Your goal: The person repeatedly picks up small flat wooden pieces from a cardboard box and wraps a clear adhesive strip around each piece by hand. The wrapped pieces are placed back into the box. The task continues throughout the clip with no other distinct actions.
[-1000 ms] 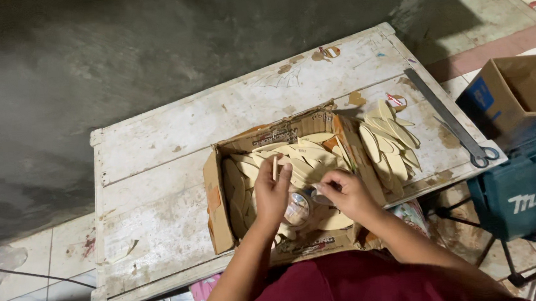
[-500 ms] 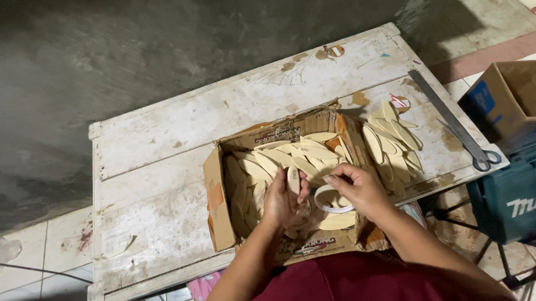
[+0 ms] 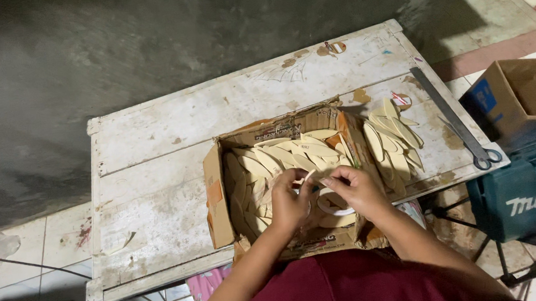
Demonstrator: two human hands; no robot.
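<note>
Both hands meet over the front of an open cardboard box full of pale oval wooden pieces. My left hand pinches one thin pale piece edge-up between its fingertips. From the right, the curled fingers of my right hand touch the same piece. A white ring, like a tape roll, lies in the box under my right hand, partly hidden.
The box sits on a worn white table. A loose heap of oval pieces lies right of the box, and a long metal tool beyond it. Off the table's right side are an open cardboard box and a teal tool case.
My hands have drawn together over the box's front. The left hand, earlier raised with a piece, has come down to meet the right, which now covers the white ring.
</note>
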